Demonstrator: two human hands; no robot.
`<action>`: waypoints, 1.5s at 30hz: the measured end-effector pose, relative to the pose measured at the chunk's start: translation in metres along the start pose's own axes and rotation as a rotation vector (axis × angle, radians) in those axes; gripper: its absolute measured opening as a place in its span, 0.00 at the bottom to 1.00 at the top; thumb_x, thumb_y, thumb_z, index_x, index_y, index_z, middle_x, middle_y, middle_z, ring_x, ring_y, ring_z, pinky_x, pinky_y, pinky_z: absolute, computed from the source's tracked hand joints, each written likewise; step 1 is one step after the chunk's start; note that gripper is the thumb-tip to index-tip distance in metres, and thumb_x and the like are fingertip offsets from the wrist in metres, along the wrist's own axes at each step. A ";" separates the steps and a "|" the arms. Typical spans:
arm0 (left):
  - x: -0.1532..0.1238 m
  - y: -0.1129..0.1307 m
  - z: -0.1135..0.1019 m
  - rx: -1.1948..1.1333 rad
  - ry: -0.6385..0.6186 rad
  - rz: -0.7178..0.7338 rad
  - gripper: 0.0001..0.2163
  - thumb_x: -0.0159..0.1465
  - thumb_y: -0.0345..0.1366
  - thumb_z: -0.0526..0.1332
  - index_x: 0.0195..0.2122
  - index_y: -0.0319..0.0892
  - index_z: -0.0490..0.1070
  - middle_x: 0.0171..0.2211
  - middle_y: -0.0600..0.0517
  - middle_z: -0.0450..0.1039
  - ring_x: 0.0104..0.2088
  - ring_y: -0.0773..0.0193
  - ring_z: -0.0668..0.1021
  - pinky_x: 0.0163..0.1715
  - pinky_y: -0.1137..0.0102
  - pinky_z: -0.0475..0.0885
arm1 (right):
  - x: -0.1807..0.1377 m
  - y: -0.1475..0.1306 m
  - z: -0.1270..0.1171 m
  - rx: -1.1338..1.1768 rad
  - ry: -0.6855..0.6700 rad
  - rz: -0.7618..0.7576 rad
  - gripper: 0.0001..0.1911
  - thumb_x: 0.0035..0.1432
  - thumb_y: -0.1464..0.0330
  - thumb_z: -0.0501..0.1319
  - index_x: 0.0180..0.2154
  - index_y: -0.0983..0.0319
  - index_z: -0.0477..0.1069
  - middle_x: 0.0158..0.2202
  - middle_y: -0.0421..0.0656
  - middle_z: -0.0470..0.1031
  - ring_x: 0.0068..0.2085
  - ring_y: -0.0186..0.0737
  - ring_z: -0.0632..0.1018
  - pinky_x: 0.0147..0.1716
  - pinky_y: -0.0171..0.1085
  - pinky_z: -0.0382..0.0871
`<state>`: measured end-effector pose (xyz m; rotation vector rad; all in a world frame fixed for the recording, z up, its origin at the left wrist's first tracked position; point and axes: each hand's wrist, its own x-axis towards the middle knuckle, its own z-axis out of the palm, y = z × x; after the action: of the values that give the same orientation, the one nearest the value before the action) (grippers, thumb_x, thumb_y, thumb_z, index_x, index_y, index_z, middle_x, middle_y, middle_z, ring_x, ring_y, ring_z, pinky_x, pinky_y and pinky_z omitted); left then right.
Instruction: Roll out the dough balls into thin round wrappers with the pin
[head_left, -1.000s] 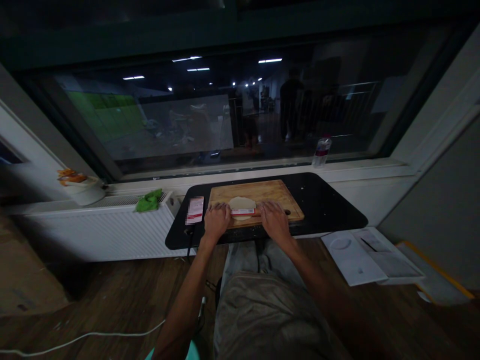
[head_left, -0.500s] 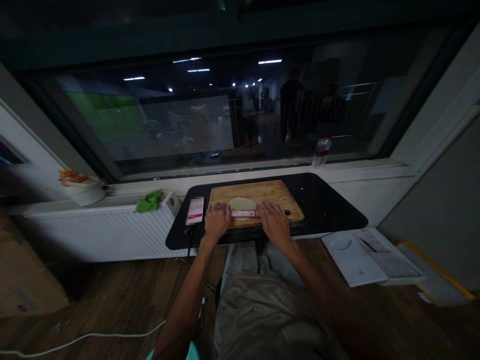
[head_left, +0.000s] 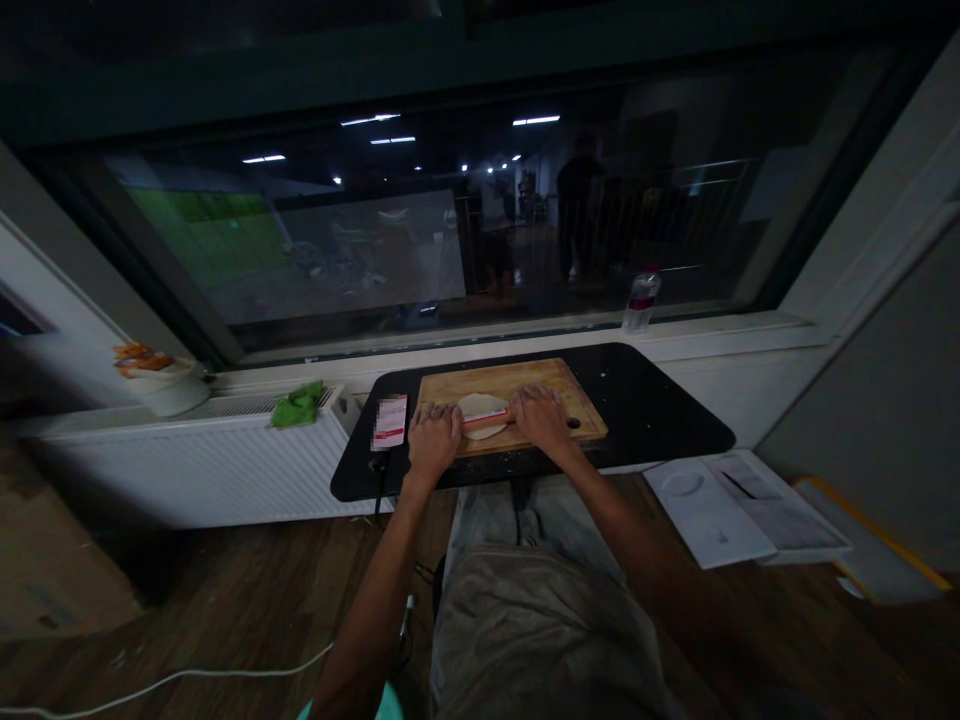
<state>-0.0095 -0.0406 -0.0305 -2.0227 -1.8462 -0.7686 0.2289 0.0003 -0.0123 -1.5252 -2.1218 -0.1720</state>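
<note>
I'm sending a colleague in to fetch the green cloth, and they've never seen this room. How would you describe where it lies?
Start at the big dark window and drop to the white radiator below its left half. The green cloth lies crumpled on the radiator's top, near its right end, left of the black table. It is the only bright green thing there.

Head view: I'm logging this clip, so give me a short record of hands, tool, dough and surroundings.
left hand: palm down on the roller's left end
right hand: palm down on the roller's right end
roller: red and white, lying across the dough
dough: flat pale round on the board
board: wooden, on the black table
nearby: card, green cloth, bottle
</note>
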 end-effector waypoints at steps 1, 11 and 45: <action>0.000 0.000 -0.001 0.008 -0.013 -0.004 0.20 0.82 0.40 0.52 0.56 0.42 0.84 0.56 0.41 0.87 0.66 0.44 0.82 0.71 0.48 0.72 | 0.001 -0.001 -0.001 -0.009 -0.015 0.008 0.24 0.83 0.65 0.48 0.53 0.62 0.84 0.59 0.53 0.86 0.67 0.54 0.77 0.73 0.52 0.60; 0.002 0.006 -0.011 0.038 -0.090 -0.017 0.20 0.83 0.39 0.51 0.49 0.44 0.85 0.53 0.42 0.88 0.57 0.50 0.86 0.64 0.57 0.75 | -0.039 -0.006 -0.006 0.035 0.039 0.022 0.27 0.84 0.65 0.45 0.60 0.64 0.81 0.63 0.56 0.83 0.69 0.56 0.76 0.74 0.54 0.57; 0.007 0.013 -0.014 0.054 -0.112 -0.063 0.22 0.82 0.42 0.50 0.53 0.43 0.86 0.54 0.40 0.87 0.62 0.44 0.82 0.64 0.50 0.71 | 0.023 0.000 0.005 -0.057 -0.109 0.096 0.27 0.83 0.64 0.46 0.57 0.61 0.83 0.64 0.53 0.83 0.70 0.55 0.74 0.74 0.57 0.54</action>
<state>0.0009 -0.0445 -0.0133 -2.0201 -1.9781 -0.6265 0.2221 0.0216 -0.0055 -1.7010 -2.1382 -0.1189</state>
